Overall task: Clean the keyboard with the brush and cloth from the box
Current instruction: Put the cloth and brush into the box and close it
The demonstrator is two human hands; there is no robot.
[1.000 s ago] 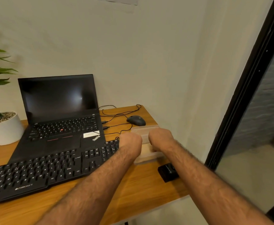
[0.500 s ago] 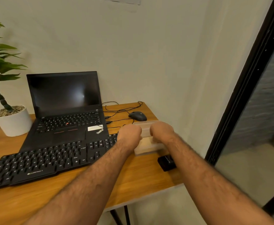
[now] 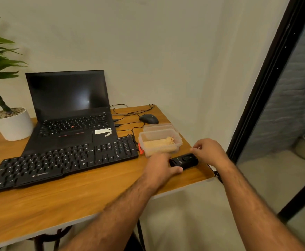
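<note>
I am reaching both hands toward the right end of the table [image 3: 75, 201]. My left hand [image 3: 160, 168] is hovering with relaxed fingers just in front of the clear box [image 3: 160, 142], holding nothing. My right hand [image 3: 208, 151] is hanging over a small black device [image 3: 184, 161], fingers loosely curled and gripping nothing. The box is sitting open, something pale yellow lying inside, its lid [image 3: 157, 126] lying behind it. The keyboard [image 3: 61, 163] is lying just left of the box, before the laptop [image 3: 70, 113].
</note>
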